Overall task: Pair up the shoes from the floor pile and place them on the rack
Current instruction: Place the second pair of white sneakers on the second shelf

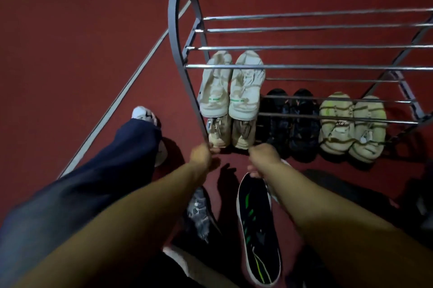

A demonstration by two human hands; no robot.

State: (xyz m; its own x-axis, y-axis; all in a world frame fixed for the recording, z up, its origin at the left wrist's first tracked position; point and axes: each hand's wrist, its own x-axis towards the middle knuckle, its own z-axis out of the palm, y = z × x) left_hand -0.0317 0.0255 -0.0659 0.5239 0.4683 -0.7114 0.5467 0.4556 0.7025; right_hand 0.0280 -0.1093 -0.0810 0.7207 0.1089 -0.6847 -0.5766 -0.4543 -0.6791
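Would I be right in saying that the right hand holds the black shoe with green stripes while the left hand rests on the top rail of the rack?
Not quite. In the head view, the left hand is at the foot of the rack's curved side frame, not the top rail. The right hand does hold the black shoe with green stripes.

You're on what looks like an indoor sports court: dark red floor (pixel 82 41) painted with pale boundary lines (pixel 131 81) running toward eleven o'clock. A metal shoe rack (pixel 304 66) stands at one o'clock.
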